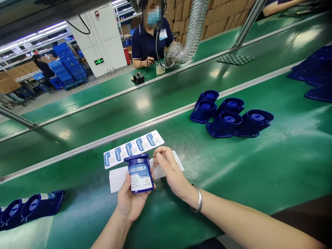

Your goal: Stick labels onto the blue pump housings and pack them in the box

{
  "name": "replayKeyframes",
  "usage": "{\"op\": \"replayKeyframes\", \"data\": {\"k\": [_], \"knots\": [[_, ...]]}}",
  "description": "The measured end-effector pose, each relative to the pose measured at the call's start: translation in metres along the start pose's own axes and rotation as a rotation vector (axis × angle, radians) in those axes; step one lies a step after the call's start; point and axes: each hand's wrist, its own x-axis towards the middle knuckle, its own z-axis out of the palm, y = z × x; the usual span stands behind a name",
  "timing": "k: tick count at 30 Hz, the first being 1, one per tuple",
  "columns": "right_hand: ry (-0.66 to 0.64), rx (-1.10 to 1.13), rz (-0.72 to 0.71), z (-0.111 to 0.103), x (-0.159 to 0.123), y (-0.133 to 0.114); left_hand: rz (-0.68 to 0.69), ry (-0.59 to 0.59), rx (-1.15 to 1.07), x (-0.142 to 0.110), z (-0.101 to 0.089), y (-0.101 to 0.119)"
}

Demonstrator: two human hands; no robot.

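Observation:
My left hand (132,204) is wrapped around a dark blue plastic pump housing (138,158), holding it above the table. Its front bears a white and blue label (141,178) reading "DC52Q-5000L/H". Just right of the housing is my right hand (171,169), with a metal bangle at the wrist. Its fingers are curled in, and whatever they may hold is hidden. Behind the housing lies a label sheet (135,147) with several printed stickers in a row. A second white sheet (118,178) lies partly hidden under both hands.
Several blue housings (224,122) stand at right of centre, with more at the far right (319,77). Labelled housings (43,205) lie at the lower left. A metal rail (85,148) crosses the green table. Opposite, a masked person (151,41) works beside an exhaust duct (194,31).

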Motion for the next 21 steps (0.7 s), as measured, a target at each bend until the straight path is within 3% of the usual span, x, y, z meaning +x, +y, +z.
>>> {"op": "replayKeyframes", "data": {"k": [4,10,18,21], "knots": [[-0.038,-0.041,-0.044,-0.007,0.003,-0.008,-0.079,-0.079,-0.018,-0.003,0.009,-0.001],[-0.311,0.015,0.163,-0.007,0.0,-0.017,-0.216,-0.181,0.003,-0.001,0.008,-0.002],[-0.299,-0.022,0.189,-0.008,0.002,-0.015,-0.234,-0.148,0.029,-0.001,0.009,-0.003],[-0.25,-0.048,0.092,-0.009,0.004,-0.015,-0.175,-0.116,0.041,-0.002,0.008,-0.003]]}}
